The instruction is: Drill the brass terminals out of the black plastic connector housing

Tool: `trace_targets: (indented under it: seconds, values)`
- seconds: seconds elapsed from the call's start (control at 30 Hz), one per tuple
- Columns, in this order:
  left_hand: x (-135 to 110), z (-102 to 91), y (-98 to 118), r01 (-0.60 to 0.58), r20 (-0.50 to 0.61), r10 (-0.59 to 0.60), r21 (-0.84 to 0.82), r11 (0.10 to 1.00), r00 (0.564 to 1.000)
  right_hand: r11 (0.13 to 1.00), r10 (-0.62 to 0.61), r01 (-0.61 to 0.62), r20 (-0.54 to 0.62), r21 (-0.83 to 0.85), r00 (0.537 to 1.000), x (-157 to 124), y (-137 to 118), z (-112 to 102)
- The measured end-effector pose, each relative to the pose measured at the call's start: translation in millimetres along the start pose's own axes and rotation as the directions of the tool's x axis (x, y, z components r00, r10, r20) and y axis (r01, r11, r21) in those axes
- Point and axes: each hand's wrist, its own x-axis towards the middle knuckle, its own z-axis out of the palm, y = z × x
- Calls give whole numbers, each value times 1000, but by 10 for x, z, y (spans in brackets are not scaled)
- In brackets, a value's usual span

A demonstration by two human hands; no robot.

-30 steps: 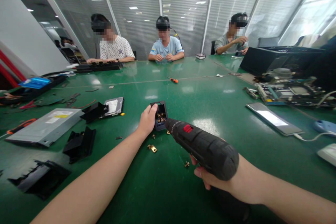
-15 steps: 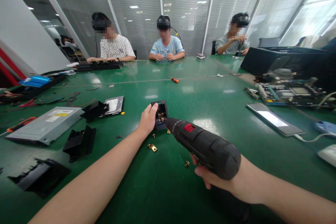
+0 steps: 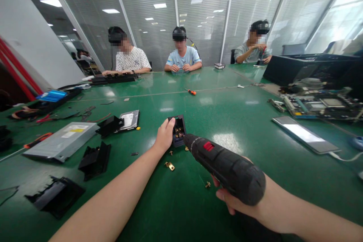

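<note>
My left hand grips the left side of a small black plastic box with brass terminals inside, standing tilted on the green table. My right hand is wrapped round a black electric screwdriver with a red switch, and its tip points into the box. Loose brass pieces lie on the table beside the box: one brass clip below my left hand and a small brass screw near the tool.
Left of me lie a grey optical drive, a hard drive and black plastic parts. A phone and circuit boards lie on the right. An orange screwdriver lies mid-table. Three people sit along the far side.
The view has tilted up and right a little, so everything sits lower and rightward in the picture. My hands keep the same hold on the box and the screwdriver.
</note>
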Motion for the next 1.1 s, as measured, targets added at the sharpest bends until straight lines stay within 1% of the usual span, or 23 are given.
trace_targets:
  seconds: [0.07, 0.13, 0.2, 0.23, 0.27, 0.33, 0.43, 0.5, 0.57, 0.7, 0.87, 0.93, 1.1]
  values:
    - [-4, -1, -1, -2, -5, 2, -1, 1000, 1000, 999, 33, -33, -25, -18, 999, 14, 45, 1]
    - [-7, -2, 4, -4, -7, 4, 0, 1000, 1000, 995, 92, -93, -40, -22, 995, 32, 75, 6]
    - [-8, -2, 9, -3, -3, 3, -7, 1000, 1000, 988, 154, -154, -50, 6, 987, 47, 83, 15]
    - [-8, -2, 9, 0, -3, 0, -12, 1000, 1000, 986, 162, -160, -54, 35, 985, 51, 78, 19]
    - [-8, -2, 9, 3, -4, -3, -17, 1000, 1000, 987, 150, -147, -51, 67, 987, 51, 67, 22]
    - [-9, -2, 6, 9, -3, -10, -28, 1000, 1000, 990, 90, -87, -24, 107, 996, 38, 33, 23]
    - [-11, -3, 6, 11, -2, -11, -24, 1000, 1000, 997, 8, -10, 24, 77, 1000, -1, -7, 13]
    - [-13, -4, 9, 5, -9, -5, -15, 1000, 1000, 999, 15, -16, 22, 37, 1000, -21, -3, 5]
    - [-14, -3, 13, -1, -14, 1, -11, 1000, 1000, 999, 52, -52, 2, 12, 999, -27, 20, -1]
    - [-7, -1, 4, 0, -12, 0, -19, 1000, 1000, 996, 94, -95, -20, -3, 995, -12, 52, -8]
    - [10, 5, -30, 1, -6, -1, -33, 999, 1000, 998, 25, -26, 21, 51, 999, -3, -36, -9]
    - [12, 8, -39, 11, -4, -11, -48, 999, 1000, 999, 20, -22, 32, 47, 999, -4, -71, -9]
    - [11, 8, -53, 14, 3, -14, -71, 997, 1000, 999, 2, -3, 31, 32, 1000, -10, -30, -11]
